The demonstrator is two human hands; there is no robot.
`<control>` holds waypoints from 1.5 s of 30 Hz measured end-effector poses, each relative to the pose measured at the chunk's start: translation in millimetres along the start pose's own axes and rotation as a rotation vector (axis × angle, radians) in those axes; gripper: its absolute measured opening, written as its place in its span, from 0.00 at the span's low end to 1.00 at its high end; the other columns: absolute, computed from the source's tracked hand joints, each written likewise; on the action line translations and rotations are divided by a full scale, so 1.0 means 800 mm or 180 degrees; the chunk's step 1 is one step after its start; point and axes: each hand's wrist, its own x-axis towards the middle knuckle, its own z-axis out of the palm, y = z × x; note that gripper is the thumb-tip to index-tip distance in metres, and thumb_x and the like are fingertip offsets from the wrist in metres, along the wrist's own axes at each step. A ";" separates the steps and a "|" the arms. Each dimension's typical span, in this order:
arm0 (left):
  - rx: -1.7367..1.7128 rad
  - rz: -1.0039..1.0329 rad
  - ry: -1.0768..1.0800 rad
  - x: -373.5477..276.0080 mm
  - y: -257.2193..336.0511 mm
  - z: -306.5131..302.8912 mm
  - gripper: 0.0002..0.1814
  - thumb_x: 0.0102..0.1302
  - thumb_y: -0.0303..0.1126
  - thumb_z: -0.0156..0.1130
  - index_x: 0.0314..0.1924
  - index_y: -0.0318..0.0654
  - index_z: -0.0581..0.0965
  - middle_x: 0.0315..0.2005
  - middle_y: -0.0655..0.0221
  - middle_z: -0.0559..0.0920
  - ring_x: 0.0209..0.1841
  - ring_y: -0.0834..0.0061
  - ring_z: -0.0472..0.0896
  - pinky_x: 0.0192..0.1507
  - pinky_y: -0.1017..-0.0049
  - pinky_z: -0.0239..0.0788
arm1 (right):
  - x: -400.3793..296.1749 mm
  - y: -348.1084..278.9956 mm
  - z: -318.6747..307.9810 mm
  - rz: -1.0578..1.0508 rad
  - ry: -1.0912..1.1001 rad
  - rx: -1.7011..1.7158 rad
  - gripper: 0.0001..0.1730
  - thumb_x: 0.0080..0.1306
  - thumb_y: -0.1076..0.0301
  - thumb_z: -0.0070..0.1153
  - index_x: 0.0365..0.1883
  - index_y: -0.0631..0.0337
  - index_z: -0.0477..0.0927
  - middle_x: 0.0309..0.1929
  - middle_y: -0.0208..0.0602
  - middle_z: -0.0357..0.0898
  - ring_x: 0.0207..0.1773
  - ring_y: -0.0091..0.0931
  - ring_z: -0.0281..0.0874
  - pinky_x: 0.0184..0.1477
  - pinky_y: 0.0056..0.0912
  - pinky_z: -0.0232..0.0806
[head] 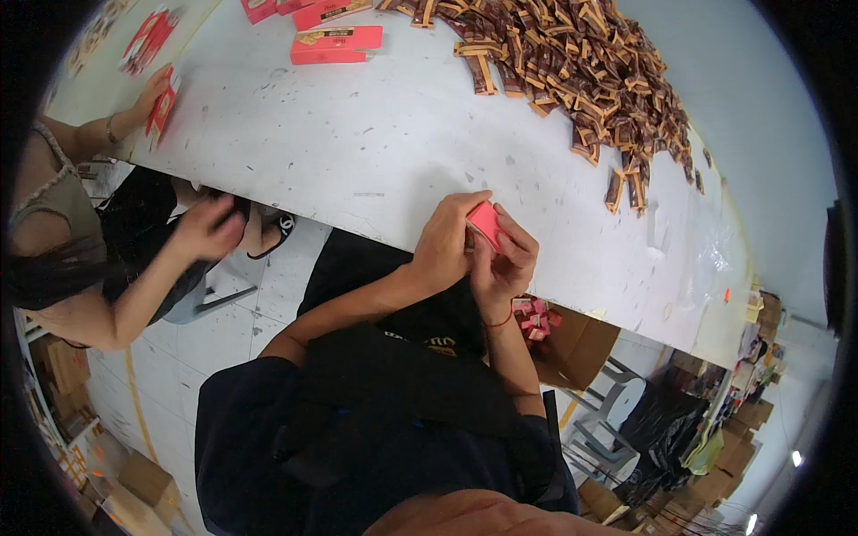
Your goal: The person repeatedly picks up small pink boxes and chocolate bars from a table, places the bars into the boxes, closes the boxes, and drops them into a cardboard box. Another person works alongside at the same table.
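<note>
A small pink-red carton (pixel 486 224) is held between my two hands above the near edge of the white table. My left hand (pixel 444 238) wraps around its left side, and its fingers reach over the far end. On the other side, my right hand (pixel 507 258) has the thumb and fingers against the carton. Its lower part is hidden by the hands. Beyond them to the right lies a large heap of brown-and-tan wrapped packets (pixel 570 74), with a few packets loose at its near edge. Several pink cartons (pixel 335 45) rest on the table at the far left of the heap.
At left, a seated co-worker holds a red carton (pixel 163 107) in one hand; the other hand (pixel 211 228) is blurred. An open cardboard box (pixel 580 348) with pink cartons inside stands under the table edge at right, near grey stools (pixel 620 402).
</note>
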 end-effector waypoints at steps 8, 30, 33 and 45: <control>0.0143 0.0115 -0.0305 0.002 0.005 -0.008 0.43 0.55 0.24 0.72 0.68 0.32 0.60 0.54 0.50 0.74 0.54 0.53 0.75 0.55 0.61 0.69 | 0.036 -0.004 -0.041 -0.0467 -0.0932 -0.1012 0.19 0.55 0.77 0.71 0.41 0.61 0.76 0.49 0.48 0.81 0.52 0.43 0.82 0.48 0.37 0.78; -0.0213 0.0467 -0.0289 0.002 -0.001 0.014 0.36 0.53 0.20 0.69 0.61 0.38 0.64 0.67 0.42 0.65 0.60 0.45 0.77 0.53 0.62 0.78 | 0.044 -0.022 -0.057 -0.0423 -0.1251 -0.0937 0.13 0.55 0.78 0.67 0.39 0.62 0.81 0.54 0.46 0.79 0.55 0.43 0.80 0.50 0.37 0.77; 0.0063 0.0795 -0.0003 -0.003 -0.010 0.019 0.34 0.53 0.19 0.71 0.59 0.40 0.67 0.65 0.45 0.67 0.60 0.46 0.76 0.52 0.61 0.78 | 0.029 -0.010 -0.052 -0.0447 -0.0965 -0.0936 0.13 0.55 0.79 0.67 0.39 0.62 0.81 0.55 0.48 0.79 0.55 0.44 0.79 0.50 0.38 0.77; 0.1601 0.0445 -0.0549 0.121 -0.070 -0.137 0.41 0.51 0.33 0.74 0.66 0.34 0.67 0.61 0.52 0.72 0.68 0.52 0.66 0.70 0.53 0.54 | 0.049 -0.119 -0.219 0.2149 -0.0902 -0.1954 0.11 0.64 0.73 0.57 0.44 0.65 0.83 0.49 0.47 0.81 0.55 0.41 0.79 0.57 0.43 0.69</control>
